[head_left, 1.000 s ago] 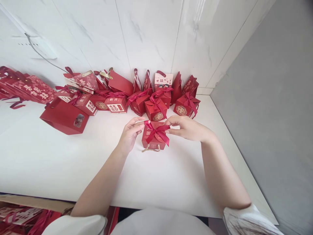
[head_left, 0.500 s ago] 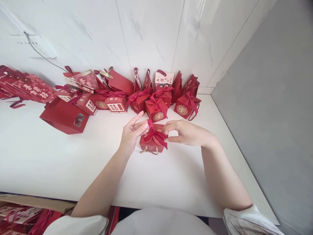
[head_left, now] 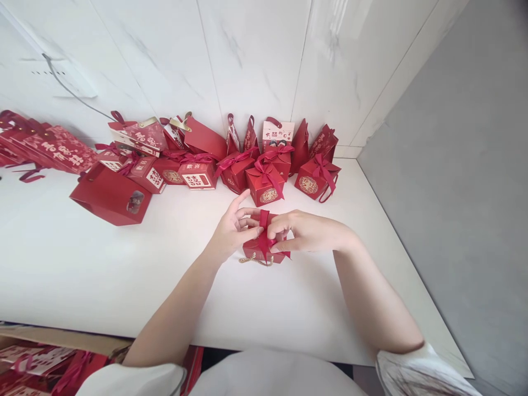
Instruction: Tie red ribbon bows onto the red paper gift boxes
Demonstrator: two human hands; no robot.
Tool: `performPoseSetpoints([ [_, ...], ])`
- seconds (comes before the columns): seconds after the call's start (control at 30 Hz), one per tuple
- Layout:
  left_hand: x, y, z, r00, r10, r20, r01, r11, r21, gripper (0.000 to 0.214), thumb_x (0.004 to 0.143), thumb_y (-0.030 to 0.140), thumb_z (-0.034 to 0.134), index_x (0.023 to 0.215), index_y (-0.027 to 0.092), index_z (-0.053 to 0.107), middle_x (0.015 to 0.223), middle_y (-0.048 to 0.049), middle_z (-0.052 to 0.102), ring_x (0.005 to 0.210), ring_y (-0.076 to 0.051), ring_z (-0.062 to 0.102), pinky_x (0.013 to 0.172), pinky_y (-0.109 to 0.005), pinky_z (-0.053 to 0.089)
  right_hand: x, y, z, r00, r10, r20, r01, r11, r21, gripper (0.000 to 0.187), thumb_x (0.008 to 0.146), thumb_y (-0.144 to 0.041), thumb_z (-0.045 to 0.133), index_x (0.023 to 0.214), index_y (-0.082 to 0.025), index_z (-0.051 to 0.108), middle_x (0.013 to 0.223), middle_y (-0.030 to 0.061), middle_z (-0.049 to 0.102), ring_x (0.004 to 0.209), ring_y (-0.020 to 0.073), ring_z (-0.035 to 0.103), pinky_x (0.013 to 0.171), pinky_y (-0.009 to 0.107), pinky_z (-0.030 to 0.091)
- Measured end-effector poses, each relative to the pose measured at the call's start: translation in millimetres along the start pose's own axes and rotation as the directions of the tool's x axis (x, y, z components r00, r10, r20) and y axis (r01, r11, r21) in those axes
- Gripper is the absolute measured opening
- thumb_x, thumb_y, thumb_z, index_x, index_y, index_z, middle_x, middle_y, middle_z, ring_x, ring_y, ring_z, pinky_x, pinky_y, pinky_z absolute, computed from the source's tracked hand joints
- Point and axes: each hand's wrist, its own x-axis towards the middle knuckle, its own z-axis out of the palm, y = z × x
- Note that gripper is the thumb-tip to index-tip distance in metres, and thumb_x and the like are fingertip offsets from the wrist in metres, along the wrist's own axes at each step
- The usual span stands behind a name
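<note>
A small red gift box [head_left: 252, 252] with a twisted gold cord handle [head_left: 247, 260] sits on the table between my hands. A dark red ribbon [head_left: 264, 250] is tied over its top. My left hand [head_left: 234, 230] pinches a loop of the ribbon between thumb and fingers at the box's left side, its index finger stretched outward. From the right, my right hand [head_left: 299, 231] reaches over the box with curled fingers closed on the ribbon near the knot. My fingers hide part of the bow and the box's right top.
Behind stand several red boxes with tied bows, such as one box [head_left: 264, 190] and another box [head_left: 315, 181]. A plain red bag-shaped box [head_left: 111, 195] lies to the left. A carton [head_left: 61, 336] of red packaging is at lower left. Tiled wall [head_left: 256, 55] borders the white table [head_left: 165, 275].
Both hands have shifted closer together over the box. My right hand has moved left onto the bow, and the bow's shape has changed. The box appears slightly lower and further right.
</note>
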Motion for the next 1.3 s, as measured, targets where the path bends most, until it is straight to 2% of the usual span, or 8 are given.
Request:
performPoseSetpoints([
  [0.2, -0.6, -1.8, 6.1, 0.998, 0.038, -0.041, -0.037, 0.999, 0.017, 0.092, 0.067, 0.007, 0.065, 0.149, 0.029, 0.029, 0.109, -0.0065, 0.068, 0.083, -0.014, 0.064, 0.066, -0.023, 0.050, 3.0, 0.5, 2.8, 0.999, 0.011, 0.042, -0.012, 0.999, 0.029, 0.009, 0.084, -0.020, 0.056, 0.077, -0.021, 0.062, 0.085, 0.0005, 0.071, 0.069, 0.0148, 0.063, 0.060, 0.027, 0.044],
  [0.33, -0.7, -3.7, 6.6, 0.998, 0.055, -0.042, -0.055, 0.998, 0.012, 0.093, 0.067, 0.006, 0.059, 0.151, 0.030, 0.026, 0.108, -0.0071, 0.071, 0.077, -0.014, 0.067, 0.059, -0.022, 0.047, 3.7, 0.5, 3.1, 0.999, 0.019, 0.044, -0.021, 0.999, 0.039, 0.011, 0.084, -0.024, 0.057, 0.074, -0.021, 0.059, 0.082, -0.0004, 0.070, 0.068, 0.0144, 0.063, 0.060, 0.026, 0.043],
  [0.53, -1.4, -0.9, 4.2, 1.000, -0.009, -0.008, 0.008, 0.999, -0.041, 0.089, 0.076, 0.022, 0.074, 0.151, 0.030, 0.028, 0.109, -0.0082, 0.072, 0.080, -0.015, 0.066, 0.069, -0.027, 0.050, -3.5, 2.5, -4.5, 0.995, 0.073, 0.063, -0.074, 0.997, 0.000, 0.014, 0.085, -0.028, 0.058, 0.073, -0.021, 0.059, 0.073, -0.0015, 0.064, 0.060, 0.0125, 0.053, 0.054, 0.025, 0.038],
  [0.67, 1.6, -2.7, -2.3, 0.993, -0.092, 0.068, 0.104, 0.974, -0.203, 0.075, 0.078, 0.021, 0.073, 0.145, 0.029, 0.040, 0.102, -0.0046, 0.071, 0.075, -0.012, 0.062, 0.065, -0.024, 0.046, -13.5, 10.3, -14.7, 0.989, 0.133, 0.070, -0.132, 0.991, -0.026, 0.016, 0.083, -0.032, 0.062, 0.072, -0.022, 0.057, 0.068, -0.0034, 0.056, 0.057, 0.0111, 0.045, 0.053, 0.025, 0.035],
  [0.8, 5.6, -2.9, -7.8, 0.983, -0.142, 0.113, 0.176, 0.903, -0.393, 0.052, 0.076, 0.012, 0.068, 0.126, 0.023, 0.060, 0.100, -0.0042, 0.068, 0.075, -0.011, 0.061, 0.061, -0.021, 0.044, -19.5, 17.5, -23.8, 0.987, 0.161, 0.027, -0.161, 0.987, 0.005, 0.028, 0.080, -0.045, 0.066, 0.070, -0.021, 0.056, 0.067, -0.0037, 0.050, 0.059, 0.0113, 0.044, 0.055, 0.026, 0.036],
  [0.97, 8.8, -1.5, -12.8, 0.982, -0.142, 0.124, 0.184, 0.866, -0.464, 0.042, 0.074, 0.012, 0.066, 0.116, 0.019, 0.067, 0.098, -0.0057, 0.067, 0.075, -0.011, 0.061, 0.062, -0.022, 0.047, -20.7, 22.3, -28.2, 0.983, 0.184, 0.025, -0.184, 0.983, 0.000, 0.037, 0.083, -0.053, 0.062, 0.069, -0.020, 0.051, 0.068, -0.0038, 0.044, 0.062, 0.0112, 0.040, 0.054, 0.025, 0.032],
  [1.1, 9.4, -3.2, -18.8, 0.993, -0.048, 0.104, 0.081, 0.937, -0.339, 0.043, 0.072, 0.008, 0.072, 0.112, 0.023, 0.069, 0.109, -0.0039, 0.066, 0.084, -0.011, 0.061, 0.075, -0.022, 0.050, -19.2, 25.5, -27.6, 0.978, 0.209, 0.005, -0.209, 0.978, -0.007, 0.041, 0.083, -0.057, 0.060, 0.069, -0.020, 0.046, 0.067, -0.0040, 0.039, 0.060, 0.0105, 0.036, 0.052, 0.024, 0.030],
  [1.3, 6.8, -2.9, -27.4, 0.979, 0.022, 0.202, -0.027, 0.999, 0.023, 0.040, 0.075, 0.019, 0.075, 0.114, 0.027, 0.068, 0.107, -0.0043, 0.068, 0.097, -0.017, 0.062, 0.085, -0.031, 0.053, -18.2, 25.7, -28.1, 0.965, 0.263, 0.014, -0.262, 0.965, -0.019, 0.046, 0.085, -0.063, 0.053, 0.072, -0.020, 0.045, 0.071, -0.0035, 0.038, 0.061, 0.0103, 0.034, 0.052, 0.023, 0.030],
])
